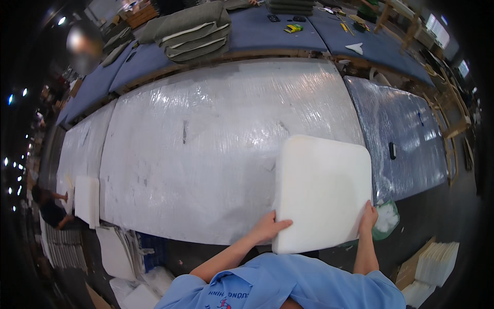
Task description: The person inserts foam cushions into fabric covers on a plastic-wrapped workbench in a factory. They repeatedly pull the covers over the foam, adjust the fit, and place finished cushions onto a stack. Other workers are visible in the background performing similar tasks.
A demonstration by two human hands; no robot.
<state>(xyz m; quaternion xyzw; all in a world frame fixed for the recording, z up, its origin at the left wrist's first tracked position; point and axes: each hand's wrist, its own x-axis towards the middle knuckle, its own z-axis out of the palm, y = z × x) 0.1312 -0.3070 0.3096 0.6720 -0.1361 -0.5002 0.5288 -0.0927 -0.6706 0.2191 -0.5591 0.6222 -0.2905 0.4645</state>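
Note:
A thick white foam cushion pad [324,190] with rounded corners is held between my two hands, its far part over the right end of a table wrapped in clear plastic film [206,139]. My left hand [270,226] grips the pad's left edge near its front corner, thumb lying on top. At the opposite edge my right hand [368,216] closes round the side, its fingers partly hidden beneath. The pad's underside does not show.
Folded grey-green fabric [198,33] is stacked on the far blue table [252,36]. A dark phone-like object [392,151] lies on the right blue surface. Foam sheets [116,252] stand at lower left, near another person [51,206]. A green bag with white stuffing [386,220] sits at right.

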